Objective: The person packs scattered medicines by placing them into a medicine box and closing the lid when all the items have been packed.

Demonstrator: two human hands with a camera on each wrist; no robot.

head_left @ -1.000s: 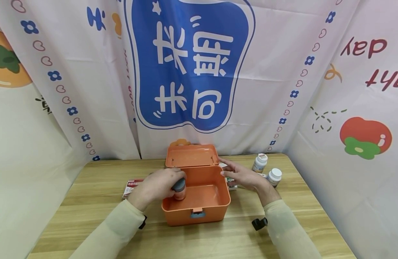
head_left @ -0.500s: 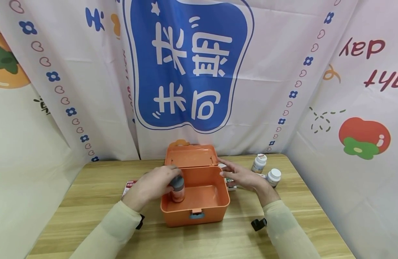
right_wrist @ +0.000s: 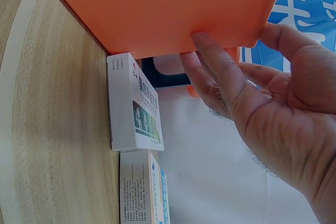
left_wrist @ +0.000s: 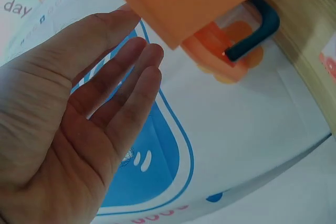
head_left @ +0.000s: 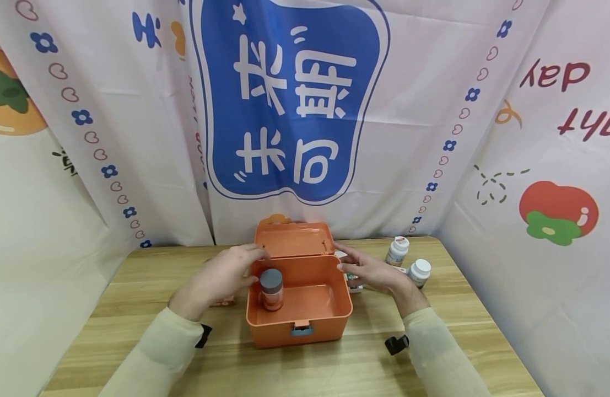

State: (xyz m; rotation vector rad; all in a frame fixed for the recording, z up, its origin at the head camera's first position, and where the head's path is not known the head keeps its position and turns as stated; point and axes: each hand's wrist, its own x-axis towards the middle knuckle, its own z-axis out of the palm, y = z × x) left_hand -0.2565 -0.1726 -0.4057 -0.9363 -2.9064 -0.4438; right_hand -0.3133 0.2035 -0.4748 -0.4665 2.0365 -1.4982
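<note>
An orange storage box (head_left: 324, 331) stands on the table with its lid (head_left: 295, 240) thrown back. Inside, against the left wall, a jar with a grey cap (head_left: 271, 289) stands upright. My left hand (head_left: 225, 275) hovers over the box's left rim, fingers loosely bent, nothing between them. In the left wrist view that hand (left_wrist: 94, 93) is bare, beside the box's corner. My right hand (head_left: 371, 268) is at the box's right back side. Seen from the right wrist, its fingertips (right_wrist: 202, 40) touch the orange outer wall (right_wrist: 157, 14), thumb at the edge.
Two white bottles (head_left: 397, 251) (head_left: 420, 271) stand right of the box. Medicine cartons (right_wrist: 136, 114) (right_wrist: 139, 187) lie on the table along its right side. Another carton (head_left: 222, 301) is partly hidden under my left hand. Printed cloth (head_left: 409, 138) hangs behind and at both sides.
My left hand has let go of the grey-capped jar and moved up and left to the rim. The jar now stands in the box. My right hand has stayed at the box.
</note>
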